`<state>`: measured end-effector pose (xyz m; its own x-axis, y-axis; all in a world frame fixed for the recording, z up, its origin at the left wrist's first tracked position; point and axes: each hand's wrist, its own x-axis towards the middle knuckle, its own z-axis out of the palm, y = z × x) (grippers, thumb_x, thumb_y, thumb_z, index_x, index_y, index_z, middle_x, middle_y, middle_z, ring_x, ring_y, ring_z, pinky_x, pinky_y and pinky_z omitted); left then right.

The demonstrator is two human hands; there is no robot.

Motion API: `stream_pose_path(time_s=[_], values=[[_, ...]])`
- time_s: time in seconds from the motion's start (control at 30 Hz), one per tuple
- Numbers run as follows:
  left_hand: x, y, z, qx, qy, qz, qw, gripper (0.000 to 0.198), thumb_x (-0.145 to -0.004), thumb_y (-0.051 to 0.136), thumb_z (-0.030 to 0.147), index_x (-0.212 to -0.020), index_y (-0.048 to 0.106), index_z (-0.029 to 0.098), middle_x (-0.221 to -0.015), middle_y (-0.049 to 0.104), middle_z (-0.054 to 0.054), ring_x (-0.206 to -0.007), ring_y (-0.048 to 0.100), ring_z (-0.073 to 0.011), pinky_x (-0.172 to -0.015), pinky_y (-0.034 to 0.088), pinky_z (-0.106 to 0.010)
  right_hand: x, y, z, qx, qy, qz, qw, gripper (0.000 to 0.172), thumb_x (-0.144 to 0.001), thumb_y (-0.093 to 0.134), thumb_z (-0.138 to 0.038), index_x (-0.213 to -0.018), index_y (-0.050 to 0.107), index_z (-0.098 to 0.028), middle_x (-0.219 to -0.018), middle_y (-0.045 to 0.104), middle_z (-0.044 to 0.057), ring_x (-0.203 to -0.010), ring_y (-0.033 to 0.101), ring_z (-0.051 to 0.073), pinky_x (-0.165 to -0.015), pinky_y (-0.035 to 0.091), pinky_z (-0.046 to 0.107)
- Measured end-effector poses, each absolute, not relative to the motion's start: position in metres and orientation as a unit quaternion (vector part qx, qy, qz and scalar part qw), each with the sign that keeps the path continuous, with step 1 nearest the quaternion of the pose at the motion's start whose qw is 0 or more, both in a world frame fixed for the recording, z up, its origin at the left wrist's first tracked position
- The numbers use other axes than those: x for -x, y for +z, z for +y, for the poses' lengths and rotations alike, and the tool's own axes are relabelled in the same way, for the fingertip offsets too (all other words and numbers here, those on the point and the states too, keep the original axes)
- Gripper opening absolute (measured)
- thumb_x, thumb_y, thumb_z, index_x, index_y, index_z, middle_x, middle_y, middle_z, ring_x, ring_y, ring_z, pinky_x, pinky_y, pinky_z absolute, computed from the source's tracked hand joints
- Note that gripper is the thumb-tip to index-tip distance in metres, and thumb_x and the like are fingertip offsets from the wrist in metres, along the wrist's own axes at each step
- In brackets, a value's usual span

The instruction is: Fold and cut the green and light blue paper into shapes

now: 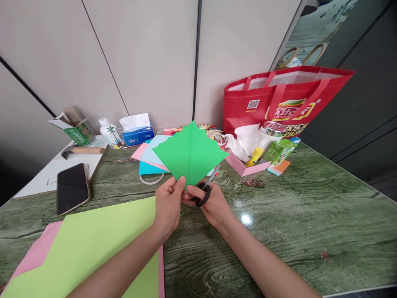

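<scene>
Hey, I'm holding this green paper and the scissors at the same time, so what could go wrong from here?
The scissors in your right hand are close to the green paper, so a slip might nick its edge. Your left hand pinches it near the bottom tip, so the wide upper part could flop or crease. Your left forearm passes over the lime sheet and might shift it.

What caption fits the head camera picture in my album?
A jagged green paper shape in the left hand, scissors in the right hand.
</scene>
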<state>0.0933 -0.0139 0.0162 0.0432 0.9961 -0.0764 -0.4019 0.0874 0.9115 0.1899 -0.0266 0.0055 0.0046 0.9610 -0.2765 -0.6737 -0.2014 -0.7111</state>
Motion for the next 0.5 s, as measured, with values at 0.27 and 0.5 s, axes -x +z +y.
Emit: stream_pose_path(time_s=[0.27, 0.5], values=[[-0.0938, 0.0134, -0.0137, -0.378, 0.578, 0.397, 0.605, 0.026, -0.062, 0.076, 0.036, -0.065, 0.061, 0.015, -0.053, 0.050, 0.004, -0.053, 0.050, -0.0099, -0.049, 0.042, -0.020, -0.1882, 0.0054, -0.0269, 0.379, 0.667, -0.198, 0.611, 0.045, -0.033, 0.088, -0.021, -0.065, 0.057, -0.015, -0.052, 0.062, -0.004, -0.045, 0.060, 0.013, -0.050, 0.054, 0.028], [-0.0893, 0.0193, -0.0061, -0.378, 0.609, 0.385, 0.581, 0.030, -0.062, 0.076, 0.033, -0.054, 0.052, 0.016, -0.051, 0.048, 0.006, -0.051, 0.045, -0.0085, -0.051, 0.040, -0.021, -0.1901, -0.0001, -0.0269, 0.394, 0.649, -0.235, 0.607, 0.043, -0.034, 0.088, -0.022, -0.065, 0.059, -0.014, -0.053, 0.061, -0.004, -0.048, 0.059, 0.012, -0.054, 0.055, 0.027]])
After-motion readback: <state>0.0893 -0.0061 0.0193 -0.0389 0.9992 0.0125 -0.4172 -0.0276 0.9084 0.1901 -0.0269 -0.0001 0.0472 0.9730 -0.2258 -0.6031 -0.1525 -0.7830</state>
